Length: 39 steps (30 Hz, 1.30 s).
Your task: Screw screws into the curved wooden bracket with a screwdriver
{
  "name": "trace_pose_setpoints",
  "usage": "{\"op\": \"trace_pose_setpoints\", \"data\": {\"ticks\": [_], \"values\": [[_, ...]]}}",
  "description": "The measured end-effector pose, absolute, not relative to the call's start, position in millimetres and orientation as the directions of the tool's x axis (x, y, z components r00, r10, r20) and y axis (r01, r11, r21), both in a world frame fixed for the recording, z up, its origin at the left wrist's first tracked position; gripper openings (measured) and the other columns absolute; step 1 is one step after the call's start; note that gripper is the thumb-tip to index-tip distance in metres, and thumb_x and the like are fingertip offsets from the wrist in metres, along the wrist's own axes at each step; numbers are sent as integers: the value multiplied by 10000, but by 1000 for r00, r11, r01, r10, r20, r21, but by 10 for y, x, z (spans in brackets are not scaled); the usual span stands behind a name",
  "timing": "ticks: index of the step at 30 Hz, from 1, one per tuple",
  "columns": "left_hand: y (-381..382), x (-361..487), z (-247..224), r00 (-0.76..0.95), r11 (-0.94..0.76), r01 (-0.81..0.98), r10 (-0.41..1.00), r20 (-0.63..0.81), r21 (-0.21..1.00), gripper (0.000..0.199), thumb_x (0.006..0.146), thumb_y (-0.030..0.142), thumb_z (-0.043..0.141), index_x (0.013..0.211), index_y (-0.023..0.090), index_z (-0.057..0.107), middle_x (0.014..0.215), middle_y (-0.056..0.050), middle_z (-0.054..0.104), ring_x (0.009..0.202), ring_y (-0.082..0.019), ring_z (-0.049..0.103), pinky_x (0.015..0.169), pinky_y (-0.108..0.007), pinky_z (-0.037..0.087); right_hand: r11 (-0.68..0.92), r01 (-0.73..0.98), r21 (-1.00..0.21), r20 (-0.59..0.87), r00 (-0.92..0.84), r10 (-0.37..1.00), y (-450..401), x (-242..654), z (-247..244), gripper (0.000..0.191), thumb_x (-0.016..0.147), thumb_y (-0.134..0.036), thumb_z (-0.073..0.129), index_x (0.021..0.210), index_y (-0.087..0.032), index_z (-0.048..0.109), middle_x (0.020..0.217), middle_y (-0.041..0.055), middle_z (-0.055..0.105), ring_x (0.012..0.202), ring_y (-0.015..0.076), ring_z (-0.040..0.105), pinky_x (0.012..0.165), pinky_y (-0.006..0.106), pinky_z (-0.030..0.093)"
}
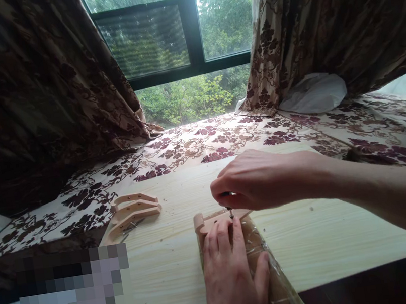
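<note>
My right hand [260,179] is closed around a screwdriver [227,195]; only a bit of its dark handle and the metal below show under the fist. Its lower end meets a screw [231,215] in a pale wooden piece [200,223] with a rounded end. That piece lies across the end of a brown block wrapped in clear tape [279,283]. Flat on top rests my left hand [229,265], fingers stretched out, the fingertips touching the wooden piece near the screw. Part of the piece is hidden under both hands.
Several curved wooden pieces [136,205] with holes lie at the left of the light wooden board [168,279], with loose screws [128,229] beside them. Behind is a flowered cloth [202,144] below a window. A white plastic bag [314,93] sits by the right curtain.
</note>
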<state>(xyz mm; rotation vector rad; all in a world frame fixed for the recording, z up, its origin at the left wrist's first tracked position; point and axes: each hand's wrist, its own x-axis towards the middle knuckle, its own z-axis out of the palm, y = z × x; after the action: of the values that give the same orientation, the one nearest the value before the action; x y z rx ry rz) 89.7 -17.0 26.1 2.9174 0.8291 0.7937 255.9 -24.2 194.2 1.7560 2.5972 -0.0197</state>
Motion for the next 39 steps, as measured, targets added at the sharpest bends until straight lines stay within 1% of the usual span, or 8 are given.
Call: {"op": "trace_pose_setpoints", "data": {"ticks": [3, 7, 11, 16, 23, 26, 31, 39], "values": [[-168, 901, 255, 728, -860, 489, 494, 476, 146, 585, 852, 372, 520, 1371, 127, 401, 1335, -152, 430, 1243, -320, 392, 1019, -477, 385, 362, 932, -2, 15, -362, 932, -215, 2560, 1856, 171, 862, -196, 443, 749, -186, 572, 570, -25, 495, 488, 92, 226, 495, 271, 171], [-171, 910, 269, 731, -859, 490, 496, 469, 146, 587, 853, 371, 520, 1370, 120, 401, 1333, -155, 429, 1243, -320, 387, 1021, -485, 383, 292, 955, 61, 103, -297, 949, -153, 2576, 1740, 239, 899, -242, 405, 731, -174, 559, 565, -9, 512, 503, 102, 213, 492, 275, 168], [-183, 909, 280, 740, -861, 490, 493, 458, 134, 577, 858, 358, 513, 1364, 102, 405, 1330, -165, 422, 1237, -324, 383, 1014, -504, 388, 285, 954, 98, 60, -291, 955, -176, 2576, 1830, 238, 885, -258, 425, 718, -172, 572, 541, -11, 500, 478, 97, 208, 483, 273, 164], [-180, 902, 266, 740, -861, 495, 488, 464, 116, 586, 859, 370, 509, 1364, 91, 406, 1326, -172, 427, 1229, -332, 390, 1004, -511, 397, 383, 923, 43, 6, -384, 923, -243, 2566, 1927, 149, 840, -194, 458, 742, -195, 571, 554, -30, 502, 456, 88, 219, 480, 266, 165], [-168, 914, 268, 740, -862, 495, 486, 465, 112, 589, 855, 373, 512, 1360, 90, 409, 1326, -173, 432, 1230, -330, 394, 1002, -500, 404, 304, 951, 54, 75, -307, 949, -165, 2584, 1783, 238, 881, -219, 393, 728, -177, 569, 562, 4, 529, 483, 101, 207, 492, 276, 159], [-171, 913, 270, 739, -861, 495, 488, 464, 116, 576, 859, 368, 507, 1356, 93, 416, 1328, -170, 435, 1233, -325, 393, 1011, -499, 398, 304, 951, 56, 46, -307, 951, -186, 2575, 1857, 214, 853, -206, 425, 710, -173, 582, 549, 2, 522, 467, 95, 217, 491, 276, 167], [-175, 903, 267, 733, -856, 500, 498, 464, 128, 585, 859, 379, 510, 1365, 105, 404, 1336, -166, 440, 1237, -328, 397, 1007, -499, 399, 372, 928, -6, -11, -372, 928, -248, 2561, 1960, 169, 837, -197, 457, 729, -188, 587, 567, -22, 511, 470, 87, 240, 490, 265, 175], [-170, 918, 292, 733, -855, 494, 507, 453, 158, 567, 854, 357, 516, 1352, 102, 424, 1333, -164, 445, 1240, -324, 400, 1020, -498, 389, 288, 957, 47, 111, -291, 950, -142, 2609, 1751, 257, 890, -246, 404, 723, -170, 585, 543, -9, 484, 495, 104, 212, 494, 277, 168]]}}
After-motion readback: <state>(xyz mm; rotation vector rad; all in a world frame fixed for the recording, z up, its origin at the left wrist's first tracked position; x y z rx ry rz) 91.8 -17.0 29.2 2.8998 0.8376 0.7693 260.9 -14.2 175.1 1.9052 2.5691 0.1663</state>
